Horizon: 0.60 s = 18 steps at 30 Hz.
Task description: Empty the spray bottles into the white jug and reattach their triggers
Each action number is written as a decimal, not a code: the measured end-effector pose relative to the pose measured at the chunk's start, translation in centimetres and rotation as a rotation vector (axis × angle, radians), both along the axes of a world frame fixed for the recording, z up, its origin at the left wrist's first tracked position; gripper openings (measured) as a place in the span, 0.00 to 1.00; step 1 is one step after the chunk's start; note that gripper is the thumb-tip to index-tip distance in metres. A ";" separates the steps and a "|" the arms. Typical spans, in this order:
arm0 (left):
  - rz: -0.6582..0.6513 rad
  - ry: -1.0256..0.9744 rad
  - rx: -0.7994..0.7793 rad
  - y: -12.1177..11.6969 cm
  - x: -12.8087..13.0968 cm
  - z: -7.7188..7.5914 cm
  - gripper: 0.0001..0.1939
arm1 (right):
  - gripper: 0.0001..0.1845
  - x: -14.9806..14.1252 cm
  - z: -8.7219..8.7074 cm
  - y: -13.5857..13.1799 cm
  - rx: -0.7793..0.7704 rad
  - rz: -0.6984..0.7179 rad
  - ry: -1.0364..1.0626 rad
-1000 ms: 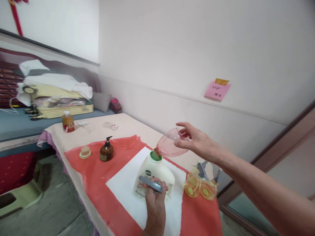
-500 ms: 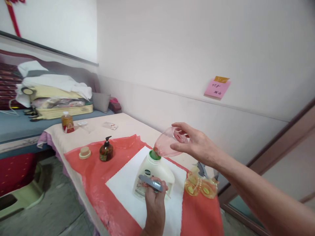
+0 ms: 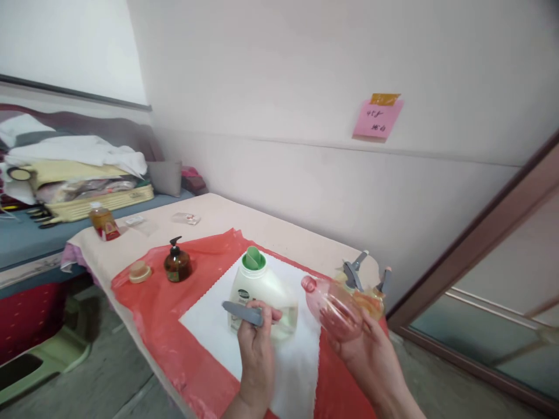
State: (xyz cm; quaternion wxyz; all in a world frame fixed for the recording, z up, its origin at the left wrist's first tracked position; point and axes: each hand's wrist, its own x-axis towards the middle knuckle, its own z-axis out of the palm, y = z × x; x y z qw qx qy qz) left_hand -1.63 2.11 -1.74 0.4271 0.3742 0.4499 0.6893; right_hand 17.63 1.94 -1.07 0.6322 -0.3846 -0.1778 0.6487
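while my left hand (image 3: 257, 343) stays off the jug (image 3: 262, 299) itself and pinches a grey pump part (image 3: 243, 312) just in front of it, my right hand (image 3: 371, 355) is wrapped round a pink bottle (image 3: 334, 302), tilted, mouth toward the jug. item: jug, white, green funnel (image 3: 254, 258) seated in its neck, upright on the white cloth (image 3: 209, 317). right of jug: two yellow bottles (image 3: 367, 299). left of jug: brown pump bottle (image 3: 176, 265), cap (image 3: 140, 271). step, as i judge it: a break between pours. next would need the pink mouth brought squarely above the funnel.
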 end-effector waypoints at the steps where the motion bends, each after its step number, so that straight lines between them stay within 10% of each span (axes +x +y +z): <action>1: 0.007 -0.017 -0.003 0.1 0.0 -0.1 0.19 | 0.20 0.7 -1.4 -0.6 -0.016 -0.025 0.023; 6: 0.062 -0.213 0.035 0.4 -0.2 0.1 0.17 | 0.20 3.2 -5.2 -2.4 -0.058 -0.027 -0.012; 18: -0.018 -0.197 -0.037 -0.5 2.0 -0.7 0.18 | 0.19 1.1 -6.4 -2.6 0.057 0.073 -0.009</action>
